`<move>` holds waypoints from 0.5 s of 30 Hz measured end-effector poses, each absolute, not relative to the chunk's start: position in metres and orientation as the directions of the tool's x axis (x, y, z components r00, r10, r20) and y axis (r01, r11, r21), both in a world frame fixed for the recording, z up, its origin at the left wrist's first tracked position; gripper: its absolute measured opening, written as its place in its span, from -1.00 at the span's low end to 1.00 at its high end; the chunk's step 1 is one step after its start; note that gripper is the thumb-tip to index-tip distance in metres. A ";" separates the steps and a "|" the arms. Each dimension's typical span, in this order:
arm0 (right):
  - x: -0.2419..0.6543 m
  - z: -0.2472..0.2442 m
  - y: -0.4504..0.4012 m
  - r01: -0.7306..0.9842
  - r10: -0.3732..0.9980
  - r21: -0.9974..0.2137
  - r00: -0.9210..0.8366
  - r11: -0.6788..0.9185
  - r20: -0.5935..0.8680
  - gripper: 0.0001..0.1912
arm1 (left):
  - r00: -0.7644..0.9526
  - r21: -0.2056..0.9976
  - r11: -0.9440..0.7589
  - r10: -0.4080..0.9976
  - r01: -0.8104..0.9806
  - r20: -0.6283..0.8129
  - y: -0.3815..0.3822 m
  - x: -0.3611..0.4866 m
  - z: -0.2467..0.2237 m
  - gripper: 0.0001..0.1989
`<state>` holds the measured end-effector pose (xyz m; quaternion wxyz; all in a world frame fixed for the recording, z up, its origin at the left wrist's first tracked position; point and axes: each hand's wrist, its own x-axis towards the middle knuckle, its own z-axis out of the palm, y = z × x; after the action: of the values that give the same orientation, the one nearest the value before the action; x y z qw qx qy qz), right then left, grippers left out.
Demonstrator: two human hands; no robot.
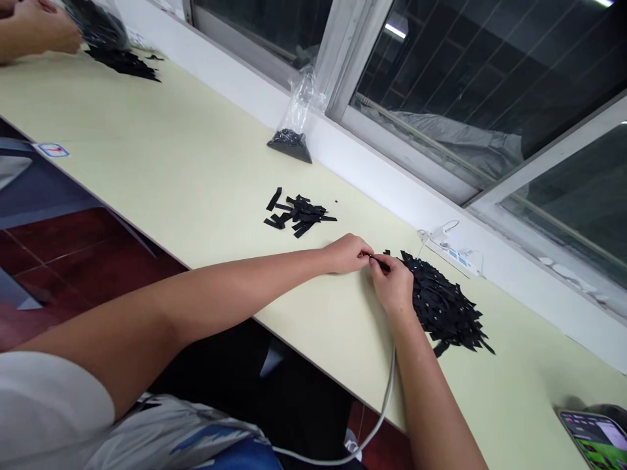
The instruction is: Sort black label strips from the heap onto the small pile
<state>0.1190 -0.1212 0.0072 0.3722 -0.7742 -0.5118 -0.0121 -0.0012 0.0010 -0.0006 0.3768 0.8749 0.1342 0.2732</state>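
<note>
At the middle of the work, the right hand point(394, 286) holds a black strip point(381, 264) between thumb and fingers. The left hand point(347, 253) meets it at one end, closed in a narrow pinch; I cannot tell if it grips the strip itself or some small part. It seems a step of fine finger work on this end, and such work calls for a steady right hold and a small, exact movement of the left fingertips.

From the hands, the large pile of strips point(443, 307) lies just beside at four o'clock, the small pile point(304, 212) at ten, and a clear bag point(294, 134) with dark small pieces at eleven. Toward three is a power strip point(455, 256). Far at ten are a co-worker's hands point(42, 31).

No brand is readable: the sticker point(53, 150) toward nine and the lit phone point(595, 436) at four are too small or blurred.
</note>
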 end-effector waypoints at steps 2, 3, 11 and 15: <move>0.117 0.005 -0.121 0.784 0.776 -0.588 0.492 -0.197 0.396 -0.57 | 0.814 0.731 -0.682 0.435 0.020 0.384 0.002 -0.001 -0.001 -0.72; 0.117 0.004 -0.121 0.780 0.778 -0.597 0.489 -0.187 0.395 -0.57 | 0.814 0.729 -0.684 0.431 0.012 0.391 0.002 0.000 -0.002 -0.71; 0.119 -0.005 -0.119 0.757 0.791 -0.638 0.475 -0.143 0.386 -0.59 | 0.817 0.729 -0.684 0.414 -0.012 0.402 0.004 0.002 -0.007 -0.68; 0.121 -0.008 -0.118 0.713 0.820 -0.691 0.465 -0.122 0.335 -0.57 | 0.810 0.731 -0.683 0.427 -0.003 0.403 0.004 0.001 -0.007 -0.68</move>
<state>0.1210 -0.1176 -0.0082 0.4189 -0.7463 -0.5133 0.0636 0.0010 0.0041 -0.0073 0.3794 0.8724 0.1213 0.2835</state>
